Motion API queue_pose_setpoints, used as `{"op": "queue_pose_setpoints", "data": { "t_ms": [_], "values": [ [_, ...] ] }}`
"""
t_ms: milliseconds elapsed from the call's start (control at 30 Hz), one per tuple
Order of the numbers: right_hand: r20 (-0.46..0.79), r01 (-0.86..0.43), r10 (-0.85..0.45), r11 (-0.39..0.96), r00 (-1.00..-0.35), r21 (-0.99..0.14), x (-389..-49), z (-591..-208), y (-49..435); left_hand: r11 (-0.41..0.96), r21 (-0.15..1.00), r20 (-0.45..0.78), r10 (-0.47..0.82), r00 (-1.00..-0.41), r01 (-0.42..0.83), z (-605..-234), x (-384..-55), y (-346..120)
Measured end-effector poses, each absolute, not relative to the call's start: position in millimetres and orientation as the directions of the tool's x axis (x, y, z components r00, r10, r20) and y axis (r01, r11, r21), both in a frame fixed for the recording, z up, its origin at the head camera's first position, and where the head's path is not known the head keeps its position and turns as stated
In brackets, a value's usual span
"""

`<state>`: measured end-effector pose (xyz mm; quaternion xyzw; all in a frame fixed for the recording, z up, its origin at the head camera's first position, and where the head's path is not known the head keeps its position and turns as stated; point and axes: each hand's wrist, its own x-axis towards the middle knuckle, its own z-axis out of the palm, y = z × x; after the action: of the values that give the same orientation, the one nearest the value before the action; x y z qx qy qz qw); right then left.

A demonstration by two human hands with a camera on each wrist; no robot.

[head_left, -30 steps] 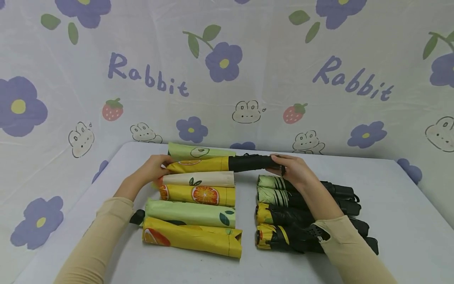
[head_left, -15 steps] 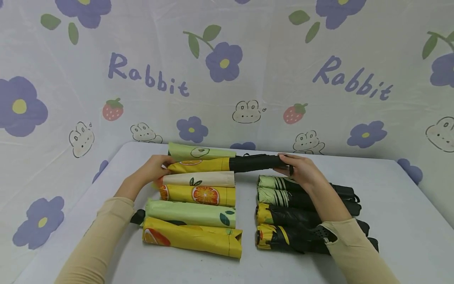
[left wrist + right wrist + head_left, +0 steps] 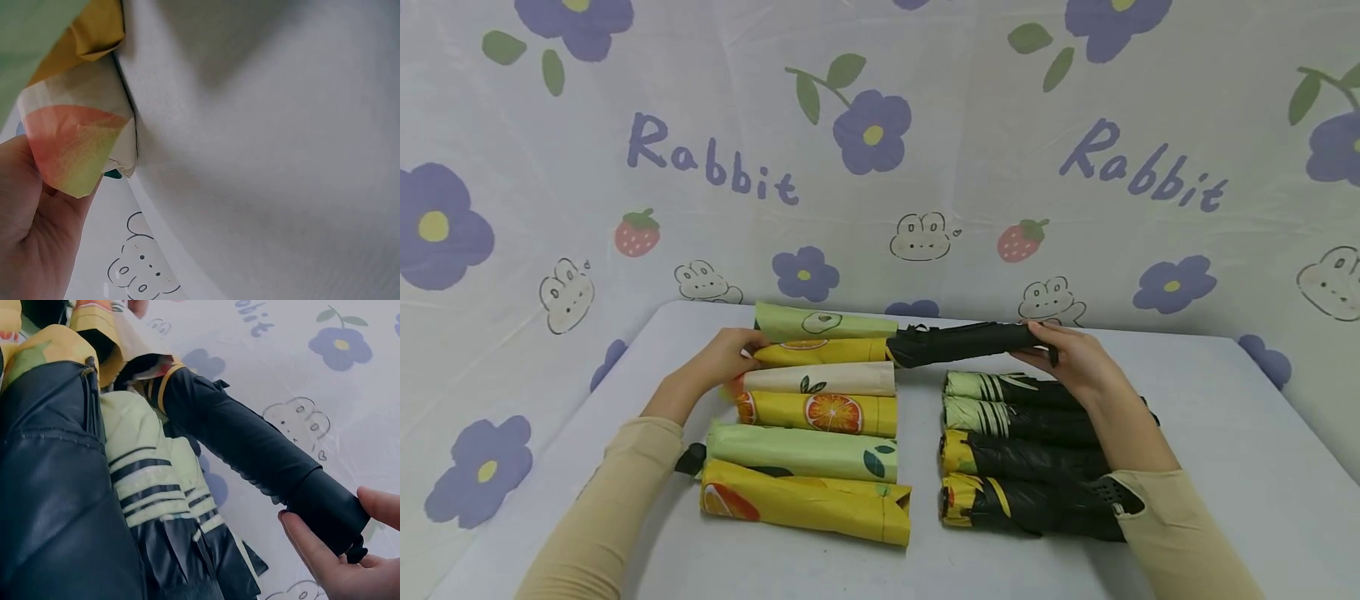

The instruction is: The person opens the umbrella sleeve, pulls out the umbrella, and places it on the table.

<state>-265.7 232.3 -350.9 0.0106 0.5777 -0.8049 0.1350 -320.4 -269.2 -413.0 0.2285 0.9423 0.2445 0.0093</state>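
Note:
In the head view, my left hand point(image 3: 724, 360) pinches the closed left end of a yellow umbrella sleeve point(image 3: 823, 351) with an orange-slice print. A folded black umbrella point(image 3: 970, 342) extends from the sleeve's right mouth, most of its length showing. My right hand point(image 3: 1078, 362) grips its handle end, fingers and thumb on either side. Seen from the right wrist, the umbrella point(image 3: 250, 440) has a yellow stripe near the sleeve, and a short cord hangs at the handle. The left wrist view shows my left hand point(image 3: 37, 219) partly behind a cream sleeve point(image 3: 69, 137) with a pink-and-green print.
More sleeves lie in a column: a light green one point(image 3: 827, 320) behind, then a cream one point(image 3: 850, 379) and several yellow and green ones in front. Several folded umbrellas point(image 3: 1022, 457) line the right, under my right forearm. A patterned cloth point(image 3: 962, 167) backs the white table point(image 3: 1247, 467).
My right hand has moved right, drawing the umbrella further out of the yellow sleeve; its striped end now shows at the mouth. My left hand keeps its place on the sleeve.

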Motion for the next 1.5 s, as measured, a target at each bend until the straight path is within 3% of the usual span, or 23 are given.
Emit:
{"op": "queue_pose_setpoints", "data": {
  "t_ms": [400,800,1500],
  "values": [
    [-0.156,0.215,-0.172,-0.409,-0.973,-0.887,-263.5,-355.1,252.1,0.77,0.465,0.115,0.437,-0.892,0.437,-414.3,-319.0,-266.8],
    [-0.25,0.24,-0.063,-0.575,-0.966,-0.782,-265.5,-360.8,280.4,0.779,0.462,0.103,0.428,-0.898,0.424,-412.2,-317.0,-267.2],
    [-0.316,0.255,-0.017,-0.63,-0.949,-0.733,-264.7,-384.7,331.5,0.798,0.457,0.076,0.405,-0.911,0.393,-411.7,-318.1,-266.4]
  ]
}}
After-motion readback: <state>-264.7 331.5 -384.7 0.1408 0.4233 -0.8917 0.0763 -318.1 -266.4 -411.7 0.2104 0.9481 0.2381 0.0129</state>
